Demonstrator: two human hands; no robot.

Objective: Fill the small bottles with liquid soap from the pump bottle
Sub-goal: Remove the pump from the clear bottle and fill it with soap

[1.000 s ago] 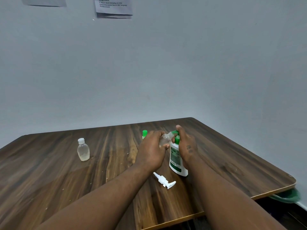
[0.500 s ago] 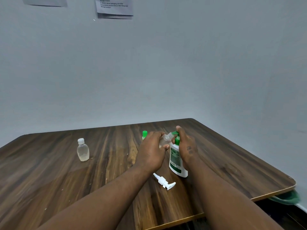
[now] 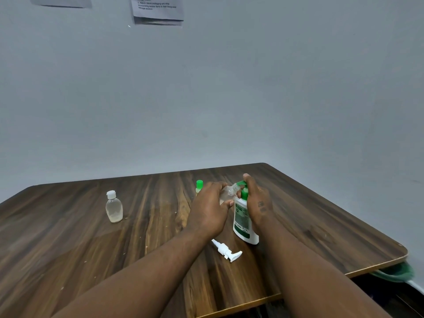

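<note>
A: Tilting that small clear bottle [image 3: 227, 193], left hand [image 3: 210, 208] wraps it, neck angled up-right at the green spout; right hand [image 3: 258, 203] grips the upright pump bottle [image 3: 243, 222].

B: Near the tabletop's [image 3: 68, 237] far edge, right side. Left half's roomy, just one capped bottle [image 3: 114, 207].

Wide open stretch of dark wood-grain bench [image 3: 68, 249] on the left, broken only by the clear white-capped small bottle [image 3: 114, 207]. Near centre, the loose white plastic pump head [image 3: 226, 250] lies just beside the white green-labelled soap bottle [image 3: 244, 223].
</note>
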